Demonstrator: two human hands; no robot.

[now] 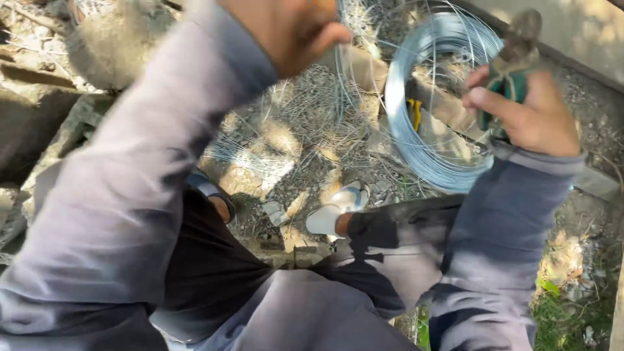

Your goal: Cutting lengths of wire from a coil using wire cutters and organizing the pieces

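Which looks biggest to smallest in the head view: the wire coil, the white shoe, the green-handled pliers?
1. Round coil of silvery wire.
2. and 3. White shoe and green-handled pliers look alike; the pliers sit nearer the camera, so unranked.

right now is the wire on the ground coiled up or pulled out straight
Coiled up. The wire lies in a round bundle of many loops on the ground, between the left hand and the right hand, which grips green-handled pliers.
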